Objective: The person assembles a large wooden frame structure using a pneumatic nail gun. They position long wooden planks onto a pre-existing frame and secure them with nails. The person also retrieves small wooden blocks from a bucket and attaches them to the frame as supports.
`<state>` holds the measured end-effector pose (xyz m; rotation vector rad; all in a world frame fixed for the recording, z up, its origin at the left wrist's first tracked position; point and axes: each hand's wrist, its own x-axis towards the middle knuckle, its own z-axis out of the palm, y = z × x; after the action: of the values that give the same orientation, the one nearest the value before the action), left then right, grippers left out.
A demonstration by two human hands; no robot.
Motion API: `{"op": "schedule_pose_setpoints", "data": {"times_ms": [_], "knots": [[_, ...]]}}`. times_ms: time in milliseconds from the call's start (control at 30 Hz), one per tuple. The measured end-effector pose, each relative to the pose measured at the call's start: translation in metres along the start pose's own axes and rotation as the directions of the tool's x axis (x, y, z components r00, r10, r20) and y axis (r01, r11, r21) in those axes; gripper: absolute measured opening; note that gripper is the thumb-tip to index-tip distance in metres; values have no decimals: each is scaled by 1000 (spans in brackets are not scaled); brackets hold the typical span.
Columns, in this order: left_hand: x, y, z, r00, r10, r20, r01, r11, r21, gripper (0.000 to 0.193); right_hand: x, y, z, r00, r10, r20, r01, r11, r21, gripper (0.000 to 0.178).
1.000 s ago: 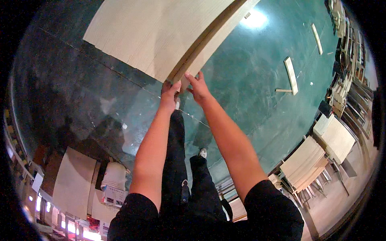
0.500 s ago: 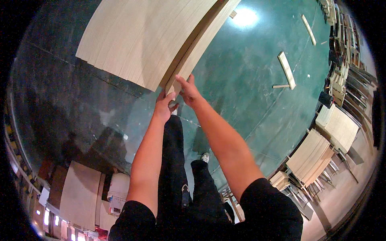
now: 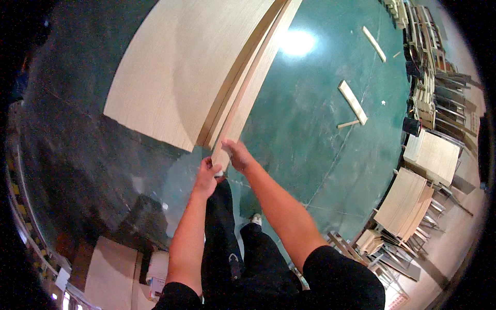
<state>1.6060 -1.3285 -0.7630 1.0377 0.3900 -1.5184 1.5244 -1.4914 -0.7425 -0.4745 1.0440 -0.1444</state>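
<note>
A long, pale wooden board (image 3: 249, 101) runs away from me, its near end between my hands. My left hand (image 3: 205, 178) is closed round the lower left corner of that end, thumb on the front. On the other side my right hand (image 3: 237, 156) grips the right edge, with its fingers partly hidden. Just left of the board lies a broad pile of pale wood-grain panels (image 3: 175, 72). A narrow dark gap and another long edge show between the pile and the board.
Loose wooden strips (image 3: 353, 102) and another strip (image 3: 374, 44) lie on the green floor (image 3: 310, 155) to the right. Stacked panels (image 3: 400, 201) on metal frames line the right side. At lower left are a large panel (image 3: 111, 271) and a white bucket (image 3: 158, 266).
The view has tilted, so the pile and my hands appear lower. The gap beside the board looks wider, and the board's near end stands further apart from the pile. Both hands keep their grip.
</note>
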Motion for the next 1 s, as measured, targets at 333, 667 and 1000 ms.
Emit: {"op": "schedule_pose_setpoints", "data": {"times_ms": [333, 667, 1000], "knots": [[-97, 59, 91, 986, -96, 138, 78, 988, 137, 51, -115, -76, 50, 996, -81, -21, 82, 995, 51, 55], [-109, 181, 127, 969, -198, 147, 84, 824, 561, 62, -120, -97, 102, 971, -148, -187, 166, 983, 84, 71], [-24, 300, 337, 915, -291, 281, -48, 610, 791, 102, -251, -42, 134, 983, -84, -166, 82, 996, -19, 84]]}}
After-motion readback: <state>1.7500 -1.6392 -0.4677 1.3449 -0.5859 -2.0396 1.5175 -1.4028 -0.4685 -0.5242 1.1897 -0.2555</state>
